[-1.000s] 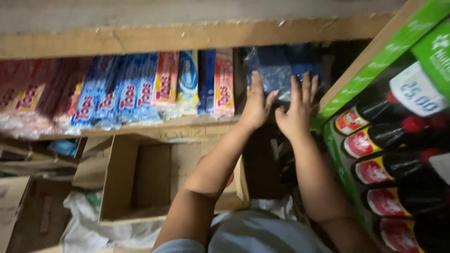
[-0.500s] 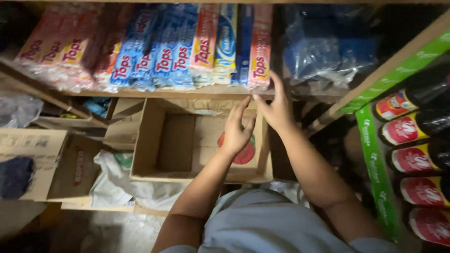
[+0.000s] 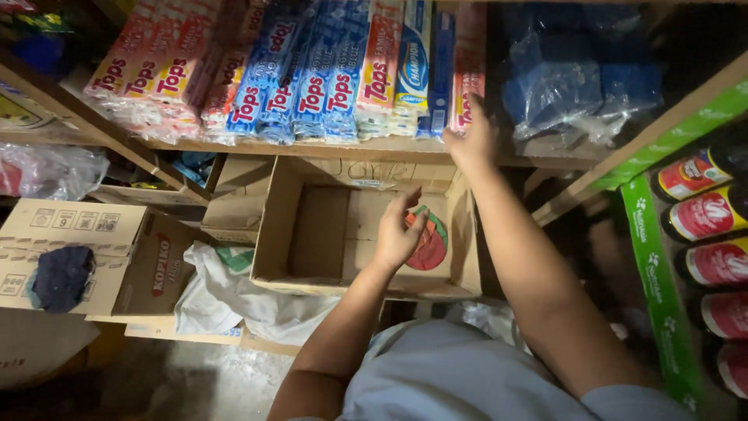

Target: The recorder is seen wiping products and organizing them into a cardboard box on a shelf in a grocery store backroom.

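Note:
My left hand hovers with loose, spread fingers over the open cardboard box on the floor, holding nothing. My right hand reaches up to the wooden shelf and rests against the rightmost red-and-white packet in the row of upright packets. Its fingertips are partly hidden in the dark gap beside that packet. Whether it grips the packet is unclear.
Blue plastic-wrapped bundles lie on the shelf to the right. Dark bottles with red labels lie stacked in a green-edged rack at far right. Other cardboard boxes, a dark cloth and a white plastic bag sit at the left.
Both hands came down from the blue bundles. The left hand dropped over the open box; the right hand shifted left to the end packet. The view moved closer.

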